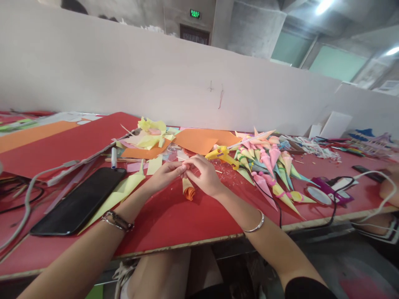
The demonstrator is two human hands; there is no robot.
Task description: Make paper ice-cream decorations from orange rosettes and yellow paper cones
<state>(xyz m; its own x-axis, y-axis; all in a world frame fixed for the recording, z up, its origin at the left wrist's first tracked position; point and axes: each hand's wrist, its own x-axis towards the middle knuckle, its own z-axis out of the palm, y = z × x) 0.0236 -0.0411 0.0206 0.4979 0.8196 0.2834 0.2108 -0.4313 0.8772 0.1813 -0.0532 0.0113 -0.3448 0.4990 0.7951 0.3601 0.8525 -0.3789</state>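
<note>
My left hand (166, 174) and my right hand (204, 174) meet above the red table, fingertips pressed together in a pinch. What they pinch, if anything, is hidden by the fingers. Just below the fingers is a small pale-yellow paper cone (187, 184) with an orange paper roll (189, 193) at its near end; I cannot tell whether it touches the hands. Beyond my right hand lies a yellow glue gun (222, 155). Several finished-looking paper cones (264, 160) in pink, yellow, green and blue are heaped to the right.
A black phone (79, 201) and a yellow paper sheet (115, 195) lie left, near a marker (114, 158). Large red card (77, 143) and orange paper (199, 140) lie behind. A purple box (333, 191), cables and another person's arm (389, 187) are right. A white partition (156, 79) stands behind.
</note>
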